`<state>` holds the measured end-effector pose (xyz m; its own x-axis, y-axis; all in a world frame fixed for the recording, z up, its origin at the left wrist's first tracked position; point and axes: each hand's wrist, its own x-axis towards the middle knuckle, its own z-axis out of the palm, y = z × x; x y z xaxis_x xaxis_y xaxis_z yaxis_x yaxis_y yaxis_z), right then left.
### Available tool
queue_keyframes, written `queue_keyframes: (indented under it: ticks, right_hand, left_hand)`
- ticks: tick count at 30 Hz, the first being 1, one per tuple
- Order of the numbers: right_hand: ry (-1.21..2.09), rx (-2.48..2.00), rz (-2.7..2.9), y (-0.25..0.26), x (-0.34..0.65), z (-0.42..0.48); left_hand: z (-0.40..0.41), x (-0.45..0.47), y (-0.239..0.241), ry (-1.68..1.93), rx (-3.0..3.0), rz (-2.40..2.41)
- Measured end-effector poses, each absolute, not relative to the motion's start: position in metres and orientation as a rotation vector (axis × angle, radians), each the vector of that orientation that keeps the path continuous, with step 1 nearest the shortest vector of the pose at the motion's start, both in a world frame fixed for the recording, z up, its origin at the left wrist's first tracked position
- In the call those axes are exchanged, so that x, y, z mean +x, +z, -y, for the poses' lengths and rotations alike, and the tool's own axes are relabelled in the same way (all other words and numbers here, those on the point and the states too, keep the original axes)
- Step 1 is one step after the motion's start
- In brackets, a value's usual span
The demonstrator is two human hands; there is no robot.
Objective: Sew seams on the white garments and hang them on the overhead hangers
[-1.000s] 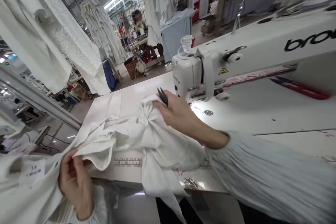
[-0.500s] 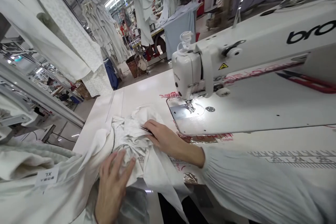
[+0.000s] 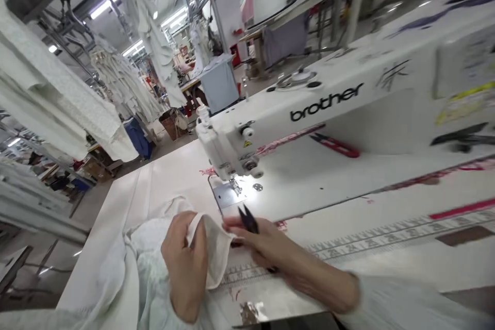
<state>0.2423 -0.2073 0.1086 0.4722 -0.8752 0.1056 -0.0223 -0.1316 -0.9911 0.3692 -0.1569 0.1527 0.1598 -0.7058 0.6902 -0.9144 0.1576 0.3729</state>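
My left hand (image 3: 185, 263) is closed on a piece of white fabric (image 3: 218, 250), its thumb and fingers pinching a raised fold. In my right hand (image 3: 266, 242) sits a pair of black thread snips (image 3: 248, 219), blades pointing up and away from me. The fingertips of that hand meet the fabric's right corner, which is pulled out between both hands. More of the white garment (image 3: 150, 240) lies bunched on the table to the left and hangs off its front. Just beyond my hands is the lit presser foot (image 3: 235, 185) of a sewing machine.
The white Brother sewing machine (image 3: 270, 118) spans the right side. Red-handled snips (image 3: 336, 146) lie on its bed. A printed ruler strip (image 3: 348, 242) runs along the table's front. White garments (image 3: 62, 82) hang at left; a brown basket (image 3: 172, 125) stands on the floor behind.
My left hand has gone from spread fingers over the cloth to gripping it. My right hand has lifted the fabric corner, exposing the snips. The view has swung right.
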Motion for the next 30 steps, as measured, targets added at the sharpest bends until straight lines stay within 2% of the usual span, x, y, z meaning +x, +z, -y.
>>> queue_keyframes:
  ticks: [5, 11, 18, 23, 30]
  right_hand:
    - [-0.894, -1.317, -0.744, 0.093, 0.200, 0.206]
    - [-0.901, -1.542, -0.698, 0.081, 0.216, 0.201]
    - [-1.009, -1.585, -0.656, 0.084, 0.215, 0.200]
    - [-0.996, -1.736, -0.810, 0.085, 0.200, 0.194]
    - [-0.866, -1.790, -0.910, 0.077, 0.199, 0.177]
  left_hand:
    - [0.147, 0.364, 0.132, 0.120, 1.736, 1.522]
    - [0.132, 0.362, 0.138, 0.181, 1.627, 1.679]
    - [0.137, 0.368, 0.136, 0.551, 1.511, 2.255]
    - [0.139, 0.366, 0.131, 0.228, 1.535, 2.037]
    - [0.134, 0.364, 0.126, 0.357, 1.522, 1.898]
